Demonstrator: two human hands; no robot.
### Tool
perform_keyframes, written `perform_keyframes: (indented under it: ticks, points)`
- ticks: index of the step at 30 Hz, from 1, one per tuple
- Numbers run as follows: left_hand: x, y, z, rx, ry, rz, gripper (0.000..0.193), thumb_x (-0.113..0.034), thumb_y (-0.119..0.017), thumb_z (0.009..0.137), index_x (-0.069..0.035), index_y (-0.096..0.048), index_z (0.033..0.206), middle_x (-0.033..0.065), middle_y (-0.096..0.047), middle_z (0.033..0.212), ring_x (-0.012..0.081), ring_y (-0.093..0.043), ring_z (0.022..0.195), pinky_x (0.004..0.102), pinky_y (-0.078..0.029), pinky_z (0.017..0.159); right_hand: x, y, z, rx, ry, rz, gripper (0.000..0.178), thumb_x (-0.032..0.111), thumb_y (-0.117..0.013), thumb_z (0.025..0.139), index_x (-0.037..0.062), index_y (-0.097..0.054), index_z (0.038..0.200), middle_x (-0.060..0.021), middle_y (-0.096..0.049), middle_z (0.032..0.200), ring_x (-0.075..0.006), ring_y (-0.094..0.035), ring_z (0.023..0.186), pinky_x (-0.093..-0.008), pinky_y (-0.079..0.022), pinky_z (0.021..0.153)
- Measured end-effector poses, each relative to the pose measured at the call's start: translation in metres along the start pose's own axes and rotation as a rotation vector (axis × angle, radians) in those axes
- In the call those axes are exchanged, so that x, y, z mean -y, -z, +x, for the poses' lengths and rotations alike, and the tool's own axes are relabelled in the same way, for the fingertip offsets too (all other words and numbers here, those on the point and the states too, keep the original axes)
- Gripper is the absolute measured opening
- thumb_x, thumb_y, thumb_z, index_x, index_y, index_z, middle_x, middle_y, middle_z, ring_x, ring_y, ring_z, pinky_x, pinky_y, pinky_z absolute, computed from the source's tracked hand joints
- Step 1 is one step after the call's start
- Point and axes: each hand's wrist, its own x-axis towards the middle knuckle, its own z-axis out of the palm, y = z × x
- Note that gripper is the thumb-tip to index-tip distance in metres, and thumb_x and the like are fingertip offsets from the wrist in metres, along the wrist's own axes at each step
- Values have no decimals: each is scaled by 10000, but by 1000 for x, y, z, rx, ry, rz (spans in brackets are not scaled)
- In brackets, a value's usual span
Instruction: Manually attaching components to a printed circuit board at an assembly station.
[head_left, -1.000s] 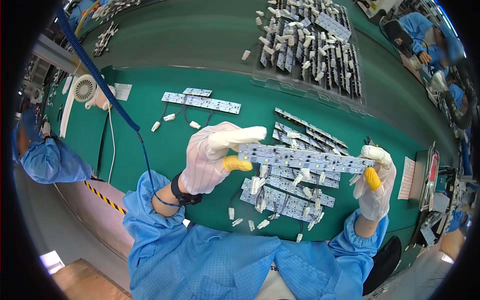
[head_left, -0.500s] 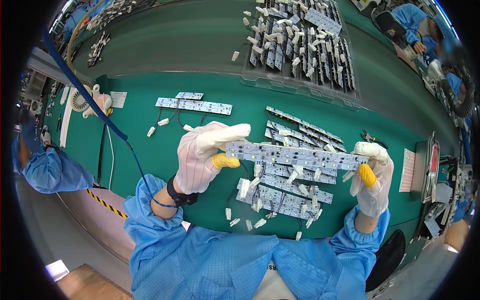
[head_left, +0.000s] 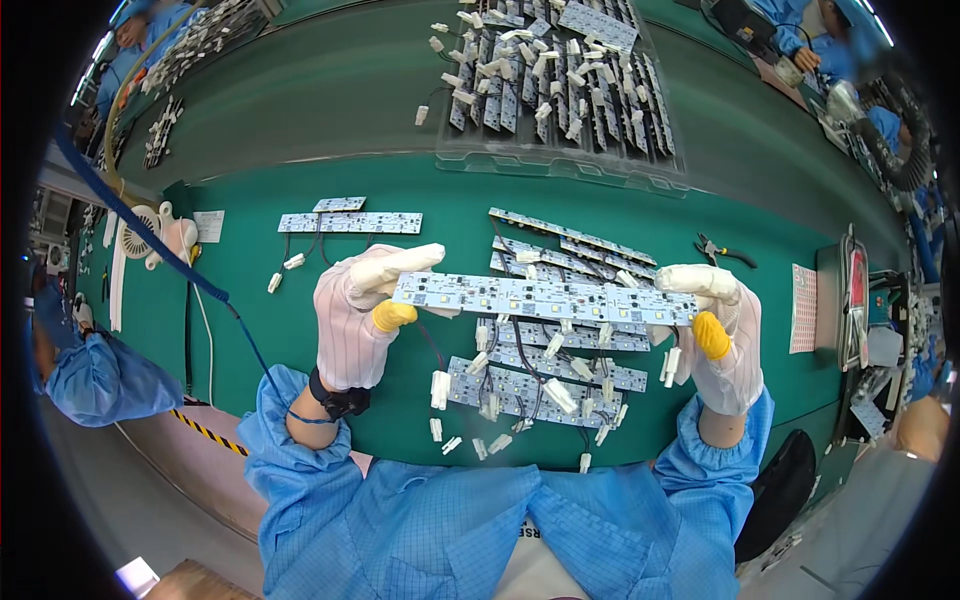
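Note:
A long white LED circuit board [head_left: 545,299] is held up level between both hands, its component face toward me. My left hand [head_left: 362,310], gloved in striped white with a yellow thumb tip, grips its left end. At the right end, my right hand [head_left: 722,330] pinches it in the same kind of glove. Wires with white connectors [head_left: 560,395] hang below the board. Under it on the green mat lie several more LED boards [head_left: 520,390], partly hidden by the held one. A black wrist strap with a blue cord [head_left: 340,400] circles my left wrist.
Farther left lie a few separate boards [head_left: 350,222]. A clear tray [head_left: 560,165] packed with boards stands at the back. Cutting pliers [head_left: 725,252] lie at right, near a printed sheet [head_left: 803,308]. A small white fan [head_left: 160,237] stands left; co-workers sit around.
The view has shifted, so the surroundings sit farther left. Both hands still hold the board, which is now more level, with more of its hanging connectors showing.

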Motion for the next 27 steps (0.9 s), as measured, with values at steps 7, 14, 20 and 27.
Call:
perform_keyframes:
  ticks: [7,14,20,27]
  points:
    - [16,0,-5,-92,-127,-9,498,-371,-705,800,40,-641,1075,112,-663,920,179,-641,791,267,-493,704,5,1,0,-5,19,-99,397,207,-678,836,-38,-593,1136,-72,-653,752,-70,-551,497,-170,-394,451]
    - [12,-4,-4,-83,-59,-170,501,-335,-716,807,45,-616,1117,144,-655,917,184,-625,789,282,-493,723,8,-1,-1,-11,-54,-118,416,231,-685,829,-54,-560,1106,-79,-634,767,-64,-521,417,-170,-405,406]
    - [14,-4,-2,-94,-161,-128,489,-324,-705,822,55,-607,1115,145,-656,879,190,-621,800,297,-491,753,2,6,-2,22,-46,-193,393,208,-682,834,-60,-577,1101,-96,-650,773,-75,-540,427,-175,-432,413]
    - [13,-1,-4,-112,-131,-24,550,-380,-708,817,46,-600,1148,149,-660,967,185,-646,826,295,-493,809,1,0,-2,25,-38,-62,435,208,-708,822,-68,-569,1127,-129,-669,839,-109,-585,478,-221,-498,455]
